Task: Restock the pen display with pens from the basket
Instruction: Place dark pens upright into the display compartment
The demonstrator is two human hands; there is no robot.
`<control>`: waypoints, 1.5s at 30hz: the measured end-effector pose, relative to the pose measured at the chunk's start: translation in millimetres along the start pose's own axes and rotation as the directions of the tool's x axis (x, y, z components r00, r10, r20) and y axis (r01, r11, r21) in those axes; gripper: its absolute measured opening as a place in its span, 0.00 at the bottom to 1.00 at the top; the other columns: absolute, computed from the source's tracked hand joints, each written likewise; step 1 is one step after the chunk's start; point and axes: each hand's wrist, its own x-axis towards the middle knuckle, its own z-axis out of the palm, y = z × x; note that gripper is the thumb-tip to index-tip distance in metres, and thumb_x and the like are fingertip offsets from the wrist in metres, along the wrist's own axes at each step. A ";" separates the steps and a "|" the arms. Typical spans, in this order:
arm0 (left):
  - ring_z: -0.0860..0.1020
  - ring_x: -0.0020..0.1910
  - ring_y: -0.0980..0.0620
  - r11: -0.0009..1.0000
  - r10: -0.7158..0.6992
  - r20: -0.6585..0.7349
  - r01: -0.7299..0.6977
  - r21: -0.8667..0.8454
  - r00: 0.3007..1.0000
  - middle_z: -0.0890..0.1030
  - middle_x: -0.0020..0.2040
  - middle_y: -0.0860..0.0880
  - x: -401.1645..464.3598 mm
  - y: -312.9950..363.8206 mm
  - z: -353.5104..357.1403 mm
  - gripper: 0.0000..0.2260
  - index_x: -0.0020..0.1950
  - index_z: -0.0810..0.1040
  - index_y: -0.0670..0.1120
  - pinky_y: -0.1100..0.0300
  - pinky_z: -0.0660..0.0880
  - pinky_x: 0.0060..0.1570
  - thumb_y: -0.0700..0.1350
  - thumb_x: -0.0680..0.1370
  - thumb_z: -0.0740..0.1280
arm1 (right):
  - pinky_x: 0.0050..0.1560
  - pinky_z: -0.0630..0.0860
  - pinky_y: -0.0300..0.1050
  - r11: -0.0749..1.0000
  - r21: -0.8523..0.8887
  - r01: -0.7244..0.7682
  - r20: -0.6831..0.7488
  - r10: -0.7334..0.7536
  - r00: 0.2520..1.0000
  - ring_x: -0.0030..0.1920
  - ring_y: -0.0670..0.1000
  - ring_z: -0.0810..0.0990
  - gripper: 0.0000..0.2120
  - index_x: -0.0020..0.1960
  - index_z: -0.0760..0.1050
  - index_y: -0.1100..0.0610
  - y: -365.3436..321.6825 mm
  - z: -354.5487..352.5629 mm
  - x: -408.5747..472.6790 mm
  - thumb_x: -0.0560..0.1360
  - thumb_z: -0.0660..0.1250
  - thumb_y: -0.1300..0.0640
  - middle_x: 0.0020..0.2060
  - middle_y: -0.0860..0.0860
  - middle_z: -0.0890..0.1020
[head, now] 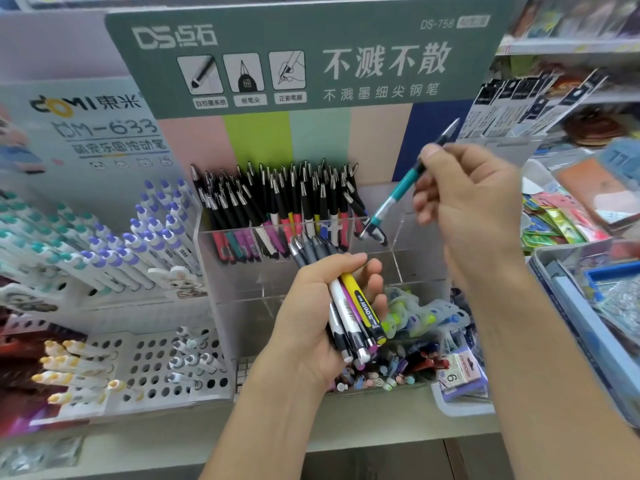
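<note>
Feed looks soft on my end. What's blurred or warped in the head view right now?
Head view: the right hand and its teal pen are motion-smeared; the left hand and its pen bundle are sharper. Wide-angle bending curves the shelves at the right edge. Lighting is even; faint glare shows on the clear acrylic bin.

1. The left hand (320, 303), at about 6 o'clock from the frame's centre, grips a bundle of pens (349, 306), tips pointing toward 11 o'clock.
2. The right hand (467, 199), at 3 o'clock, pinches a single teal pen (398, 192), tilted with its lower end toward 7 o'clock.
3. That end hangs just above the clear acrylic pen display (408, 268).
4. The display's rear left compartment is packed with upright black-capped pens (277, 199).
5. At 9 o'clock, purple-topped pens (152, 233) stand in a white rack.
</note>
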 end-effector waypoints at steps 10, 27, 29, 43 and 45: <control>0.73 0.24 0.54 0.999 0.051 -0.076 -0.051 0.011 0.996 0.74 0.29 0.49 8.6 -0.2 0.7 0.13 0.30 0.77 0.43 0.62 0.76 0.27 0.39 0.74 0.70 | 0.44 0.79 0.53 0.545 -0.712 0.442 0.406 -0.193 0.893 0.40 0.56 0.80 0.06 0.46 0.82 0.57 33.7 4.8 40.6 0.77 0.69 0.55 0.39 0.53 0.84; 0.73 0.24 0.54 0.991 0.061 -0.059 -0.054 0.120 0.996 0.74 0.28 0.50 21.0 -3.7 15.4 0.09 0.34 0.75 0.44 0.62 0.75 0.28 0.40 0.75 0.70 | 0.41 0.77 0.38 0.739 -0.626 0.250 0.228 -0.133 0.964 0.37 0.43 0.80 0.11 0.46 0.85 0.55 11.5 3.7 21.2 0.79 0.69 0.50 0.38 0.45 0.85; 0.73 0.25 0.54 0.979 0.102 -0.076 -0.087 0.185 0.992 0.74 0.29 0.49 25.2 -9.4 15.9 0.08 0.36 0.76 0.42 0.61 0.73 0.29 0.40 0.75 0.71 | 0.28 0.72 0.39 0.826 -0.558 0.075 0.154 0.014 0.988 0.27 0.44 0.75 0.17 0.35 0.82 0.55 3.3 -4.7 -2.4 0.77 0.71 0.44 0.26 0.45 0.80; 0.76 0.26 0.52 0.855 0.127 -0.101 -0.058 0.515 0.987 0.77 0.30 0.46 35.0 -18.1 11.1 0.03 0.40 0.82 0.40 0.59 0.75 0.27 0.38 0.73 0.73 | 0.26 0.68 0.37 0.808 -0.417 -0.416 0.249 0.541 0.803 0.25 0.48 0.75 0.10 0.36 0.82 0.57 23.1 -27.0 -23.3 0.75 0.73 0.57 0.26 0.54 0.78; 0.76 0.26 0.53 0.899 0.043 -0.060 -0.012 0.437 0.997 0.77 0.31 0.47 30.8 -14.4 10.8 0.06 0.36 0.82 0.41 0.62 0.75 0.26 0.41 0.72 0.73 | 0.29 0.69 0.41 0.811 -0.281 -0.514 0.249 0.578 0.777 0.24 0.49 0.73 0.14 0.33 0.77 0.58 25.8 -22.3 -23.3 0.77 0.70 0.59 0.24 0.53 0.76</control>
